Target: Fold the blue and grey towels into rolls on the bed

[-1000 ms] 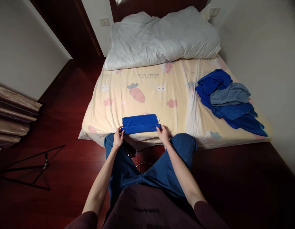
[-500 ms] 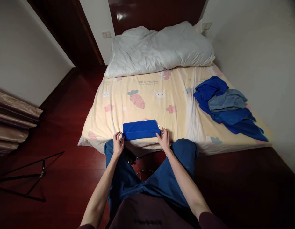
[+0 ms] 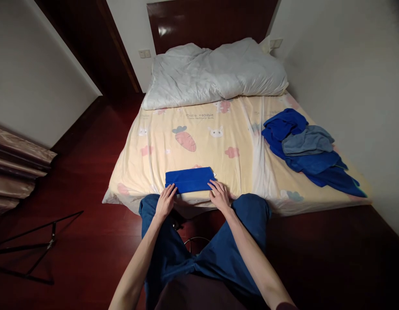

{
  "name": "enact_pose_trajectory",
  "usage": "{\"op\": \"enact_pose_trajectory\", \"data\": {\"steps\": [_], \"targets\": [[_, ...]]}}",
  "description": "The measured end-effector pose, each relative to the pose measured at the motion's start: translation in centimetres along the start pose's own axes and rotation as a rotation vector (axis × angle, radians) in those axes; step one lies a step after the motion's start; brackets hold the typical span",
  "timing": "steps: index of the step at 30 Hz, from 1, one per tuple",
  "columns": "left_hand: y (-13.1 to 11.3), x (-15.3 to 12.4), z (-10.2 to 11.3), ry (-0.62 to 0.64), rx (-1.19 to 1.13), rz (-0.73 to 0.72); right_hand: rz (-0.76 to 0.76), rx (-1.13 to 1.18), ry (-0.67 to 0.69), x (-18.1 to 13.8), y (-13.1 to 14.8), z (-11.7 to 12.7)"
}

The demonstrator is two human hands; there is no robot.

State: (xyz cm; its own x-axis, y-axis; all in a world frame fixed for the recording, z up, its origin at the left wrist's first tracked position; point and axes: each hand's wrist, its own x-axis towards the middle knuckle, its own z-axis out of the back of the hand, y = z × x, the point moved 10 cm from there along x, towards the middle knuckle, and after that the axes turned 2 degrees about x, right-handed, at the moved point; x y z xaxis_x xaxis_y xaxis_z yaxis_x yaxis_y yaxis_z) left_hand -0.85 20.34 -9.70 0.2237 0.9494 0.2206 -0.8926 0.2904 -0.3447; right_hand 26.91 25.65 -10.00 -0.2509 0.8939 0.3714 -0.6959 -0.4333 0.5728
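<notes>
A folded blue cloth [image 3: 189,179] lies flat near the front edge of the bed [image 3: 238,142], on its pale yellow cartoon-print sheet. My left hand [image 3: 166,201] rests at the cloth's near left corner, fingers stretched out and touching its edge. My right hand [image 3: 219,196] lies flat at the near right corner, fingers spread against the cloth. Neither hand grips anything. My knees in blue trousers sit just below the bed edge.
A heap of blue and grey-blue cloths [image 3: 307,148] lies at the bed's right side near the wall. A white duvet [image 3: 215,71] is bunched at the headboard. A black stand [image 3: 34,252] lies on the dark red floor at the left.
Both hands let go of the cloth's raised near edge and now lie flat at its corners. The cloth has settled flat. The view tilted, showing more of the headboard.
</notes>
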Motion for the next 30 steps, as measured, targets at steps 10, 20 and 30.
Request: {"op": "enact_pose_trajectory", "data": {"steps": [10, 20, 30], "targets": [[2.2, 0.8, -0.3, -0.029, 0.128, 0.078, 0.082, -0.087, 0.015, 0.7, -0.6, -1.0], [5.0, 0.8, 1.7, 0.052, -0.034, 0.063, 0.021, 0.035, 0.018, 1.6, -1.5, -0.3], [9.7, 0.4, 1.6, -0.113, -0.358, 0.358, -0.166, 0.251, -0.013, 1.7, -4.1, -1.3]]}}
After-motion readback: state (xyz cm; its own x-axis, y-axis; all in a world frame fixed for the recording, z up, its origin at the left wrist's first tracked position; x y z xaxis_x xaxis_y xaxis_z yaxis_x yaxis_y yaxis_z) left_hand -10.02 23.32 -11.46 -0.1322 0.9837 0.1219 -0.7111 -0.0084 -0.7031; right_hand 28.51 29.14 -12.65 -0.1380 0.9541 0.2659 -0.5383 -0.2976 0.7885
